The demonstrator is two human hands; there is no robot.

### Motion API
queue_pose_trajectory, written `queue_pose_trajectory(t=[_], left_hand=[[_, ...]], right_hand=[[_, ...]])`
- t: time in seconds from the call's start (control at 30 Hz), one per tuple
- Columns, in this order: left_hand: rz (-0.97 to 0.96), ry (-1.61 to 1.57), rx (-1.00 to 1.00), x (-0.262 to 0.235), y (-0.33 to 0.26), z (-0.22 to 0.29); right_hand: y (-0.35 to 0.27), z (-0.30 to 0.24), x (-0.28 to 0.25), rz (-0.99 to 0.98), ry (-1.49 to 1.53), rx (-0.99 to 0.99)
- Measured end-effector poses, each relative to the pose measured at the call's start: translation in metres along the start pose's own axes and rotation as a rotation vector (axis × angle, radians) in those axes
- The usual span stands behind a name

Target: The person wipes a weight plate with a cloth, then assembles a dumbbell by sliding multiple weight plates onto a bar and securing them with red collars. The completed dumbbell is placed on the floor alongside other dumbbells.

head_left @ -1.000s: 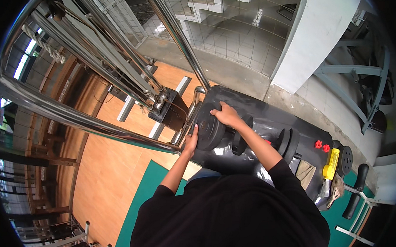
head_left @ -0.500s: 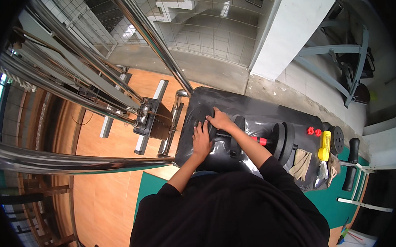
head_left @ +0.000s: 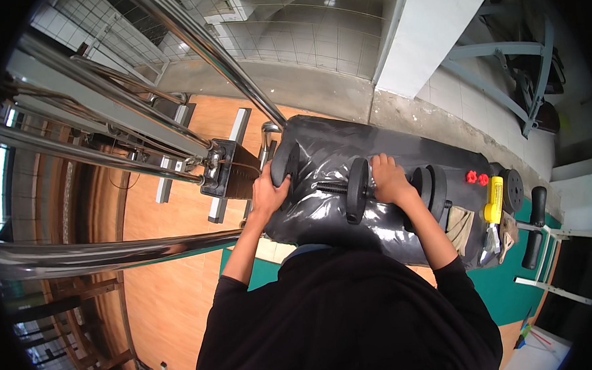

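- The left hand [head_left: 268, 194] pinches the lower rim of a loose black weight plate [head_left: 284, 163], thumb on the side facing the right hand, other fingers mostly hidden behind it.
- That plate stands tilted, reaching up beyond the left fingertips, at the end of the black padded worktop [head_left: 401, 139].
- The right hand [head_left: 389, 181] is curled over the middle of a dumbbell [head_left: 358, 192], hiding the grip.
- Just left of the right hand is one dumbbell plate; a bare threaded end points from it toward the left hand.
- Just right of the right hand are the dumbbell's other plates.
- Farther right of that hand lie two red star-shaped nuts [head_left: 471, 176], a yellow container [head_left: 495, 198] and a beige cloth item [head_left: 460, 231].
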State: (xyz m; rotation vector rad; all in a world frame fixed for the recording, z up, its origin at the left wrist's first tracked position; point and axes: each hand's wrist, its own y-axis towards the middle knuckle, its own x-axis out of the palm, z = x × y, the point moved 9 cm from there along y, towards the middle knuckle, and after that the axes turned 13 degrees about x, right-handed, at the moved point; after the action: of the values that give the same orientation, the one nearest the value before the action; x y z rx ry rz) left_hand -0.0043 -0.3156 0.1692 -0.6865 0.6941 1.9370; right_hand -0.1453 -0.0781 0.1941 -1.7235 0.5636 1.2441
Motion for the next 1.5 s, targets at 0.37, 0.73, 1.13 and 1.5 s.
queue_pose_trajectory(t=[0.37, 0.73, 1.13, 1.5], left_hand=[[0.034, -0.152, -0.077, 0.026, -0.023, 0.039], [-0.019, -0.014, -0.002, 0.053, -0.018, 0.098], [-0.265, -0.413, -0.168, 0.109, -0.037, 0.118], [-0.212, -0.257, -0.075, 0.093, -0.045, 0.137]], right_hand=[[0.028, 0.038, 0.123, -0.158, 0.105, 0.01], [0.011, 0.046, 0.107, -0.148, 0.182, -0.077], [0.012, 0.039, 0.115, -0.141, 0.083, -0.16], [-0.075, 0.095, -0.043, 0.435, 0.583, -0.244]])
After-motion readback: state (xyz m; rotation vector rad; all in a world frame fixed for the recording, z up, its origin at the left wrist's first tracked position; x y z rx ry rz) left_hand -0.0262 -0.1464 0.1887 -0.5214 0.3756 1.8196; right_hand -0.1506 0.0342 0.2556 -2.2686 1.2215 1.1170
